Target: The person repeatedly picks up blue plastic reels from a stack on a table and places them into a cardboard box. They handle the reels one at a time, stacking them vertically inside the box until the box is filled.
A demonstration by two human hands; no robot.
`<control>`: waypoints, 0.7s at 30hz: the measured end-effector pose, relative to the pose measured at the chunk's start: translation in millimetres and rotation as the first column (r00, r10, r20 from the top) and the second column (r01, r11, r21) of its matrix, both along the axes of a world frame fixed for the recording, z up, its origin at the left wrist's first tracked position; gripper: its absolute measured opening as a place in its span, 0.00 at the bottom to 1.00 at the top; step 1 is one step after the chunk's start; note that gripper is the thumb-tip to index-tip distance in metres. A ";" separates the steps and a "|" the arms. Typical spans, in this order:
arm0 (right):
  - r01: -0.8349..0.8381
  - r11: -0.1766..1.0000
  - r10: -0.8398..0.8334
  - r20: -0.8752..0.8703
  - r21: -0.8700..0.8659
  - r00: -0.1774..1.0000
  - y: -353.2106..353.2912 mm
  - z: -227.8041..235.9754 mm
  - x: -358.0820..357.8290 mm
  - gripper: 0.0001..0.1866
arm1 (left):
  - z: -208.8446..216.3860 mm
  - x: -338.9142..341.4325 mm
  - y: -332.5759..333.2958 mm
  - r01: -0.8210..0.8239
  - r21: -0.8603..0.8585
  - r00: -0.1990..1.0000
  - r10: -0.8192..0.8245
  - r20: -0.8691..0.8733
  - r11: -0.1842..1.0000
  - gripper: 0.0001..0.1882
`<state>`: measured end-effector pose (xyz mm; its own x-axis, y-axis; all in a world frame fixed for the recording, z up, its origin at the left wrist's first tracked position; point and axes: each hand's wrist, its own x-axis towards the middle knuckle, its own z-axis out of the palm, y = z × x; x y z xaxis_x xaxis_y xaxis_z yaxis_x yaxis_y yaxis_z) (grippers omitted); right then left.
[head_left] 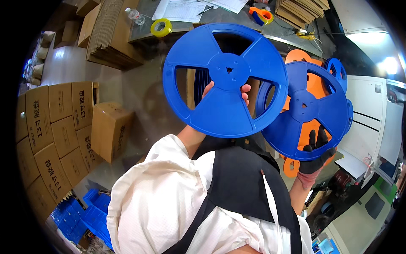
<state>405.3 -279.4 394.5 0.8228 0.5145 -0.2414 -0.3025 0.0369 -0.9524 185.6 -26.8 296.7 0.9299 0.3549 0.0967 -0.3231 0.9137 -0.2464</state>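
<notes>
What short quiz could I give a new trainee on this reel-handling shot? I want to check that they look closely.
1. True or false: the left hand is bare and holds the big blue reel from behind.
2. What does the right hand wear? A) nothing B) a dark glove C) a white mitten
3. Fill in: behind the second blue reel that the right hand grips, reels of ____ colour show through the openings.

Key: 1 true; 2 B; 3 orange.
</notes>
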 end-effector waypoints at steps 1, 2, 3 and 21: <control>-0.026 0.993 0.033 -0.063 0.117 0.997 -8.5 -7.8 6.5 0.38 | 2.9 0.7 0.6 -0.006 -0.005 1.000 0.006 -0.008 1.000 0.43; -0.039 0.972 0.069 -0.121 0.233 0.990 -17.4 -15.4 9.4 0.37 | 4.2 0.1 0.9 -0.008 -0.010 1.000 0.008 -0.016 1.000 0.44; -0.003 0.984 0.019 -0.090 0.180 0.996 -18.7 -20.7 8.6 0.37 | 4.2 -2.7 2.1 -0.011 0.033 0.998 0.014 -0.063 0.999 0.44; 0.128 0.891 0.040 -0.356 0.436 0.934 -9.7 -9.6 -5.4 0.32 | 22.8 -23.3 39.0 -0.167 0.582 0.786 0.464 -0.409 0.796 0.44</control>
